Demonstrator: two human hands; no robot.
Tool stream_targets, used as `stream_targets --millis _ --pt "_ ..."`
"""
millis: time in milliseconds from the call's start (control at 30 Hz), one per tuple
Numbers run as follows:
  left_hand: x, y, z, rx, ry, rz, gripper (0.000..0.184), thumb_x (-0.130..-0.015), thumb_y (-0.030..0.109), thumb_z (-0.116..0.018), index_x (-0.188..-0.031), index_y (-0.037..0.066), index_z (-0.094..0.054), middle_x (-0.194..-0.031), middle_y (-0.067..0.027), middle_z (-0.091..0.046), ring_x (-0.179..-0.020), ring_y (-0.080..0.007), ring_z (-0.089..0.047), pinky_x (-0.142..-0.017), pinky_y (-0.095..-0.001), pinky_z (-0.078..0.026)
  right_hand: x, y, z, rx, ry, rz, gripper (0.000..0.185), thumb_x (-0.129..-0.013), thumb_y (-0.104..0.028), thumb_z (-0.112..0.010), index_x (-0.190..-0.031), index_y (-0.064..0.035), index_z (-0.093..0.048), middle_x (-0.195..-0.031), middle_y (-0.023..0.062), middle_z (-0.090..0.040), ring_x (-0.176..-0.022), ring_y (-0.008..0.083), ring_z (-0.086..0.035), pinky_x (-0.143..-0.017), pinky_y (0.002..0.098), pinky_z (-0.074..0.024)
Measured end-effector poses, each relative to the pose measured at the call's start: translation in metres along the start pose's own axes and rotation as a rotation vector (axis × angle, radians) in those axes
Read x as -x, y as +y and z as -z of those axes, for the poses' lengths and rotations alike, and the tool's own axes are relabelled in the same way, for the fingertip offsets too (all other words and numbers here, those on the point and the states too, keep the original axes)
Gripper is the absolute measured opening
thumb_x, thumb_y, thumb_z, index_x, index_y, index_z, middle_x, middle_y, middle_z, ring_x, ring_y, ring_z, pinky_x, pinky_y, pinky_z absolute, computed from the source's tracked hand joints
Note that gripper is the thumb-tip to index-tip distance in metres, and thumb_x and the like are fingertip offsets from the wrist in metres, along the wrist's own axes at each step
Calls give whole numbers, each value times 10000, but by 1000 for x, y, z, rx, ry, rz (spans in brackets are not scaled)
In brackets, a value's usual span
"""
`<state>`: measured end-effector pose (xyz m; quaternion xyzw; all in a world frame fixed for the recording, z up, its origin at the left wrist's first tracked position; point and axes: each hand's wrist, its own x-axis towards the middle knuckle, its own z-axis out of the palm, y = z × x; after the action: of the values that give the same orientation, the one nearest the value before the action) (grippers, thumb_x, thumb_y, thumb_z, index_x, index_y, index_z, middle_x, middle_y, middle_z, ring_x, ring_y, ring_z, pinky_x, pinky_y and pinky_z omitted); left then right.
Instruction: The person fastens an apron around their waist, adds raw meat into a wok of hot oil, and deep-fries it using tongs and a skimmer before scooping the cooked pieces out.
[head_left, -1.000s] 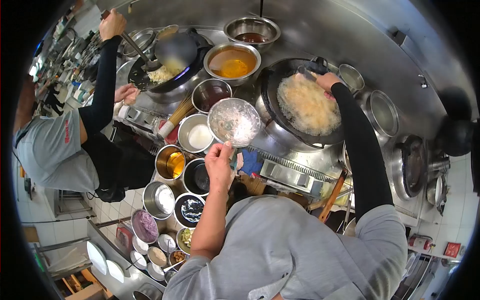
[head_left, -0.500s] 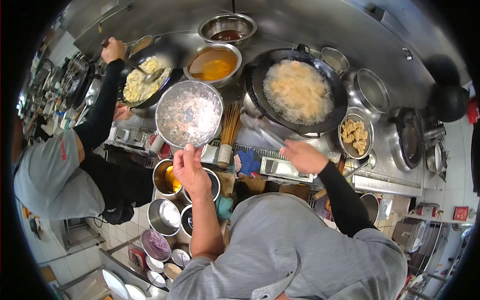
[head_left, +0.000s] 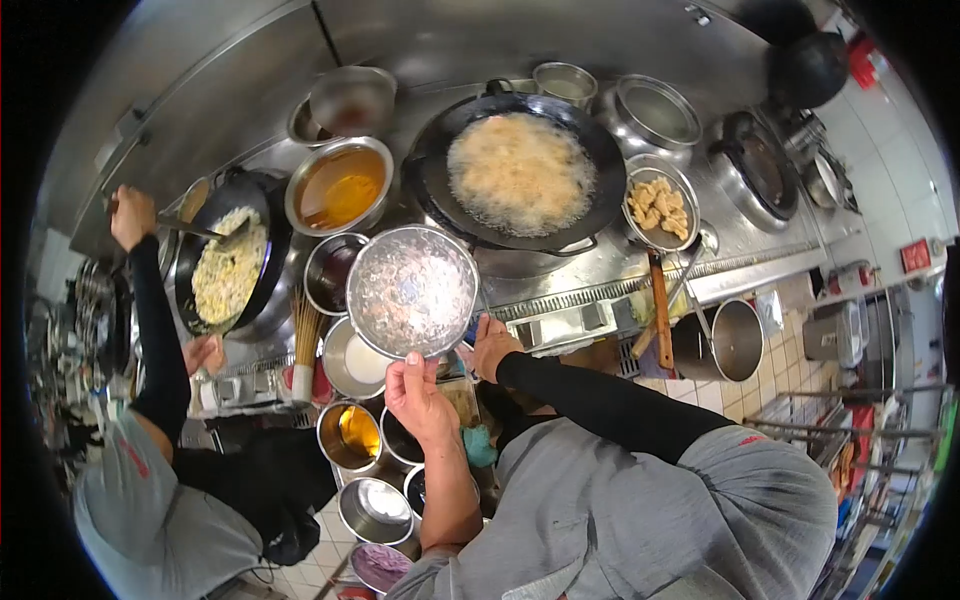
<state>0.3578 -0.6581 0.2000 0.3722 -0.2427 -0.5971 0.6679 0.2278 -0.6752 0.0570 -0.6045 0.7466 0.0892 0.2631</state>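
Observation:
My left hand [head_left: 421, 400] pinches the near rim of a shallow metal bowl [head_left: 362, 318], tilted so that its inside, smeared with whitish residue, shows. Close to the bowl's right edge, my right hand [head_left: 494, 350] is closed round a thin metal utensil [head_left: 484, 298]; the bowl hides part of it and its kind is unclear. Beyond both hands, a large black wok [head_left: 424, 190] holds pale golden food [head_left: 520, 172] in bubbling oil. To its right, fried pieces [head_left: 660, 208] lie in a strainer [head_left: 634, 232] with a wooden handle [head_left: 660, 310].
At left, a co-worker's hand [head_left: 132, 218] holds a ladle [head_left: 205, 233] in another wok [head_left: 272, 270] of pale yellow food. A bowl of amber liquid [head_left: 292, 205], a bamboo brush [head_left: 308, 335] and a pot of white liquid [head_left: 335, 375] stand between. Several metal pots sit below.
My right hand has moved left with the utensil, from in front of the wok to beside the bowl. My left hand still holds the bowl. The view has turned, and the co-worker's ladle has shifted.

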Motion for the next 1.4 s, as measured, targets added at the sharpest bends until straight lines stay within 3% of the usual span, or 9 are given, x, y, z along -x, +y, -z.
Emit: stream_targets --millis 200,267,467,533,600,800,1100,1267,1400 --pt "-1 -4 -9 -23 -96 83 127 -960 82 -643 -859 60 -569 -914 -69 -663 -845 -149 -638 -783 -304 -546 79 51 54 -238 187 271 666 -1011 -513 -448 -1428 6 -454 -1312 323 -498 -1025 469 -620 -920 485 -496" --pt "-2 -7 -11 -85 -190 97 92 -970 113 -617 -915 63 -563 -956 -88 -677 -924 -191 -666 -854 -372 -565 105 85 61 -498 267 411 498 -1028 -419 -457 -1268 -6 -601 -1043 279 -644 -1012 426 -627 -893 468 -496" --pt "26 -38 -64 -92 -410 198 132 -964 87 -645 -848 63 -587 -908 -58 -667 -841 -147 -639 -800 -343 -558 211 188 62 -1169 292 54 484 -1047 -456 -475 -1186 -24 -643 -898 71 -661 -675 121 -624 -658 281 -518" --pt "49 -55 -87 -91 -497 243 133 -962 84 -648 -845 62 -588 -899 -55 -664 -831 -141 -636 -794 -348 -561 259 223 38 -1452 393 -106 416 -1032 -383 -540 -1226 -27 -638 -900 20 -655 -693 94 -604 -639 259 -517" --pt "101 -75 -125 -126 -650 322 131 -959 74 -646 -843 59 -586 -875 -44 -649 -809 -132 -626 -788 -342 -564 343 272 -5 -1487 590 -318 356 -1024 -286 -560 -1241 -13 -630 -910 31 -660 -690 89 -589 -637 256 -519" --pt "275 -131 -179 -280 -1089 522 169 -981 99 -608 -826 65 -551 -878 -57 -650 -813 -138 -637 -778 -329 -577 506 319 -146 -1734 891 -625 355 -1013 -339 -571 -1152 -24 -659 -901 40 -676 -658 99 -594 -610 264 -521" --pt "567 -196 -133 -632 -1921 936 259 -933 150 -674 -725 77 -539 -721 16 -570 -708 -72 -506 -682 -247 -430 620 259 -280 -1851 1109 -934 350 -977 -374 -586 -968 -36 -676 -784 40 -664 -637 130 -597 -598 316 -500" --pt "682 -198 -102 -765 -2072 1454 245 -933 114 -649 -733 83 -510 -733 12 -516 -656 -81 -470 -678 -254 -457 647 231 -328 -1804 1250 -1110 357 -936 -354 -608 -1069 -30 -677 -871 70 -703 -803 197 -658 -753 344 -520" --pt "772 -193 -81 -765 -2373 1422 198 -951 125 -631 -787 39 -560 -803 -39 -572 -741 -128 -572 -729 -280 -524 671 209 -339 -1755 1329 -1314 438 -924 -373 -621 -1170 -14 -670 -987 127 -726 -913 243 -695 -824 359 -530"
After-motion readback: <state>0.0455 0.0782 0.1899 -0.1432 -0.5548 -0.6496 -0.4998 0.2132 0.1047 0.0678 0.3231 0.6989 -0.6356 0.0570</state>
